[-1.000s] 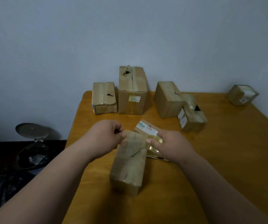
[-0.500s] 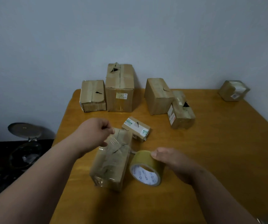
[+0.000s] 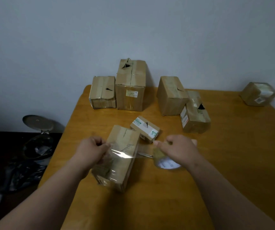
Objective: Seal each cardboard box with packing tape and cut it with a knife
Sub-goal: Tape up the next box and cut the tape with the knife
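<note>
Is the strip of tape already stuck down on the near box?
Not fully: the tape strip stretches from left hand to roll.

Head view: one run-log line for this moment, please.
left hand pinches tape end | right hand grips tape roll | strip over nearest box

Seven boxes [image 3: 130, 85] on one table [image 3: 233, 146], one tape roll [image 3: 164, 161], two hands [image 3: 90, 151], one bin [image 3: 38, 143] on the floor

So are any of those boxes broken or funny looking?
Yes. The tall box at the back has a torn hole near its top, and three boxes near it show dark tears too. The far-right box sits apart, tilted on a corner.
</note>
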Motion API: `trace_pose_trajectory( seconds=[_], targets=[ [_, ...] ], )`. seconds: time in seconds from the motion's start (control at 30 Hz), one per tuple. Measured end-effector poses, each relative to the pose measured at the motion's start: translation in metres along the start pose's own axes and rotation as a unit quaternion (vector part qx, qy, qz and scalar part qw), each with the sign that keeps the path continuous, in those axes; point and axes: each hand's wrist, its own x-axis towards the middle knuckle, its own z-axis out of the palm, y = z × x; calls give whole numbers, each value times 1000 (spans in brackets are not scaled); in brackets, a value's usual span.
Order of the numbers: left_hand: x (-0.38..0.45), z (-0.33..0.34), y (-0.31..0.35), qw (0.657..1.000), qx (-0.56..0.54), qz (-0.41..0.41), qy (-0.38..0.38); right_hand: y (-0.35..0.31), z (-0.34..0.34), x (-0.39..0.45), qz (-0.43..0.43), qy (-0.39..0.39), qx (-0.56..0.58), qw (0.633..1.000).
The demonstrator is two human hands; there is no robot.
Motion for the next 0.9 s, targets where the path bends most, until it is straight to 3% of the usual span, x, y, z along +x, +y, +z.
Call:
trace_pose_trajectory(
  seconds=[0.17,0.3,0.37,0.67,0.9],
  targets=[
    [-4,9,-26,997,-70,-41,-16,-16,-2,28,-48,68,-167,982],
    [5,16,-35,999,27,-21,3,-23,1,43,-87,90,-269,955],
    [13,18,-37,996,89,-12,18,-28,4,50,-86,92,-285,950],
    [33,16,-42,983,180,17,29,-44,16,76,-86,85,-333,935],
    [30,20,-40,977,204,43,45,-46,22,82,-83,80,-342,933]
  ],
)
